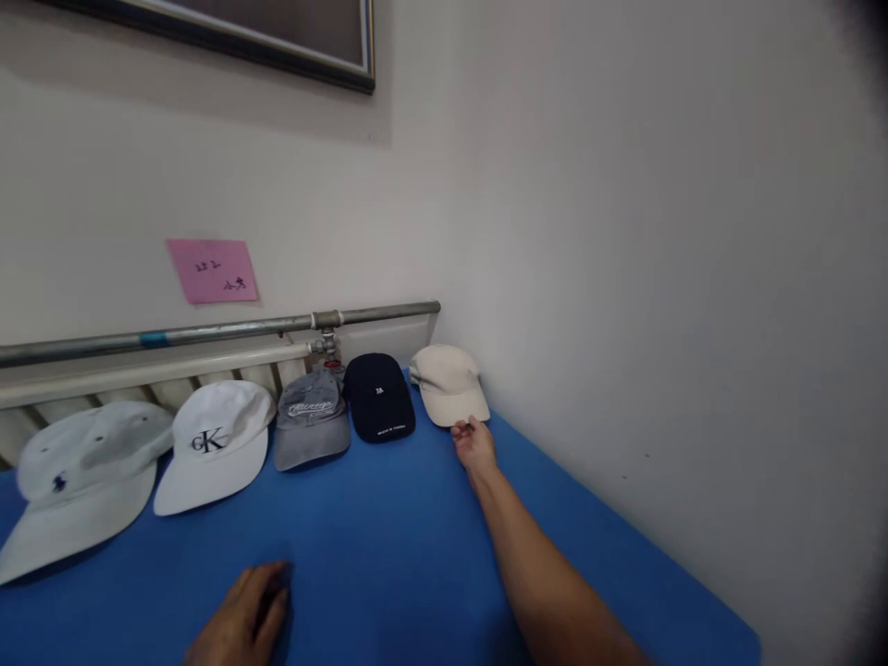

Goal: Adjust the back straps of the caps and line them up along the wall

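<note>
Five caps would be too exact a tally, so several baseball caps stand in a row on a blue tabletop [361, 536]. At the right end is a beige baseball cap [450, 384], its brim toward me. My right hand [475, 446] reaches out to that brim, fingers and thumb closed at its front edge. Left of it sit a black cap [378, 398] and a grey cap [312, 421] with white lettering. Further left are a white cap [215, 444] marked "CK" and a pale cap [90, 472] with a small dark emblem. My left hand [242, 615] hovers or rests low over the blue surface, thumb apart from loosely curled fingers, holding nothing.
Behind the caps run a metal pipe [277, 326] and a radiator [228, 365] with a red-handled valve [333, 363]. A pink note [214, 271] is on the wall below a framed picture [277, 46]. A bare wall [659, 277] borders the table's right side.
</note>
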{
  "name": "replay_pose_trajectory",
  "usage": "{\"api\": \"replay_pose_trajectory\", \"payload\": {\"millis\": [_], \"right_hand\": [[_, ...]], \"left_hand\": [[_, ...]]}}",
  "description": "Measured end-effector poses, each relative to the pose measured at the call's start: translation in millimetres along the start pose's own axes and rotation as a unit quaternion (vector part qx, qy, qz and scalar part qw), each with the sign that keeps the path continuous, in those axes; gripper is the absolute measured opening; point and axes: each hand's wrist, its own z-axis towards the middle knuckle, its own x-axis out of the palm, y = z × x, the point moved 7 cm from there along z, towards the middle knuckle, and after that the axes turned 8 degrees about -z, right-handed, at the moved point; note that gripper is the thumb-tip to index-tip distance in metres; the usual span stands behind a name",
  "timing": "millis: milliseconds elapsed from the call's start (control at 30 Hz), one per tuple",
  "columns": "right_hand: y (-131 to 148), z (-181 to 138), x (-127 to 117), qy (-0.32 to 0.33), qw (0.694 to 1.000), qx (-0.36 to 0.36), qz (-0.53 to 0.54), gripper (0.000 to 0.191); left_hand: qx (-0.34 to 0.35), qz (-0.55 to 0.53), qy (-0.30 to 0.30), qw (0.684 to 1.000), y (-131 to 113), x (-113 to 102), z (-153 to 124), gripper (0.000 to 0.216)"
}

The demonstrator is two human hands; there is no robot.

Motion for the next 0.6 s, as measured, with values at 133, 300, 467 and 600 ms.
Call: {"api": "replay_pose_trajectory", "payload": {"millis": [133, 300, 467, 600], "right_hand": [[-1.7, -35.6, -7.4, 0.042, 0.999, -0.001, 0.003, 0.029], [-15.3, -89.2, 0.7, 0.123, 0.992, 0.025, 0.007, 0.015], [-57.4, -149.9, 29.1, 0.235, 0.966, 0.108, -0.022, 0.014], [-104.0, -196.0, 50.1, 0.324, 0.928, 0.178, -0.05, 0.011]], "left_hand": [[-0.031, -0.071, -0.013, 0.997, -11.8, -2.8, -3.0, 0.045], [-0.117, -0.272, -0.027, 0.955, -19.0, -12.0, -14.1, 0.069], [-0.107, -0.455, -0.024, 0.884, -40.8, -20.2, -31.8, 0.071], [-0.039, -0.513, -0.037, 0.857, -56.3, -29.0, -38.2, 0.069]]}}
